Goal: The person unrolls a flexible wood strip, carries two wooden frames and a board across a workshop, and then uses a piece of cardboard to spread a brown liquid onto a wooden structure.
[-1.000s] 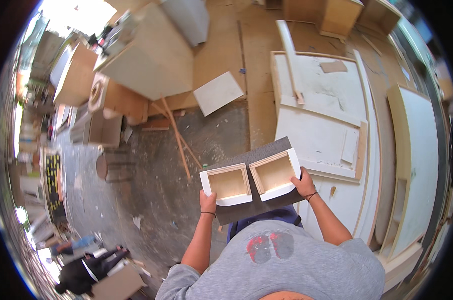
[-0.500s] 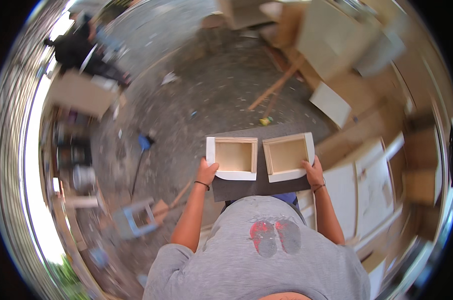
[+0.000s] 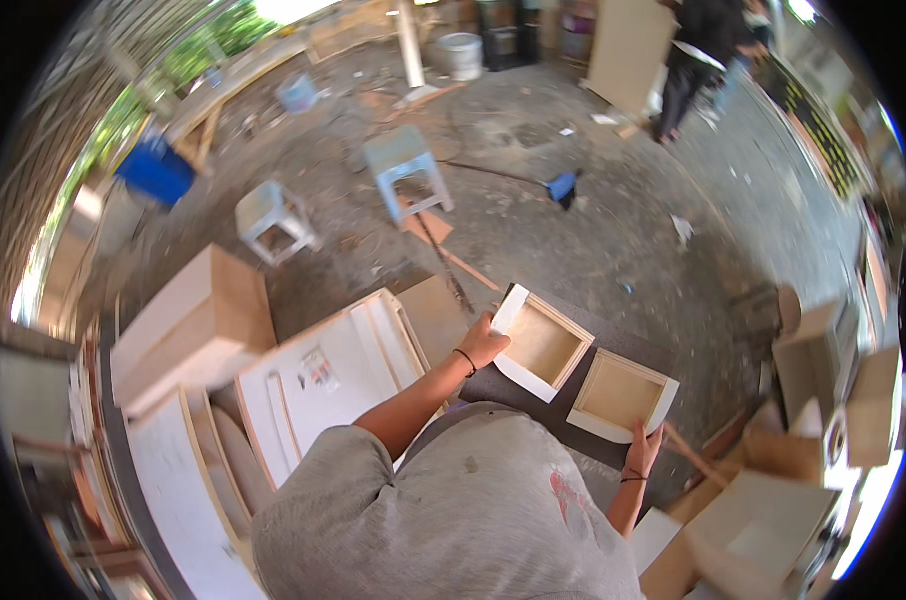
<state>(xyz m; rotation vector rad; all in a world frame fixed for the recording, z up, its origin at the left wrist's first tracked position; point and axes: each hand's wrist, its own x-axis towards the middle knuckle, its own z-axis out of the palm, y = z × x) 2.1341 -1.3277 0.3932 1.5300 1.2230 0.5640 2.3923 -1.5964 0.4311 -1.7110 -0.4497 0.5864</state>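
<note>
Two small open wooden boxes with white-faced outer sides are side by side over a dark grey board (image 3: 633, 345) in front of me. My left hand (image 3: 485, 342) is closed on the white outer edge of the left box (image 3: 543, 343), thumb on top. At its lower right corner, the right box (image 3: 618, 390) is gripped by my right hand (image 3: 643, 455), whose fingers are partly hidden. Bare plywood shows inside both boxes. A narrow gap lies between them. Whether they rest on the board or are held just above it, I cannot tell.
White-faced panels (image 3: 318, 375) and a large wooden cabinet piece (image 3: 198, 325) stand to my left. Beyond are two stools (image 3: 398, 155), a blue-headed broom (image 3: 561, 188) and a blue barrel (image 3: 156, 168). Wooden boxes (image 3: 813, 345) crowd the right. Another person (image 3: 698, 60) stands far off.
My view has swung left, so stools and left-hand panels now show more plainly and the other person appears at the upper right. Both hands keep hold of the boxes.
</note>
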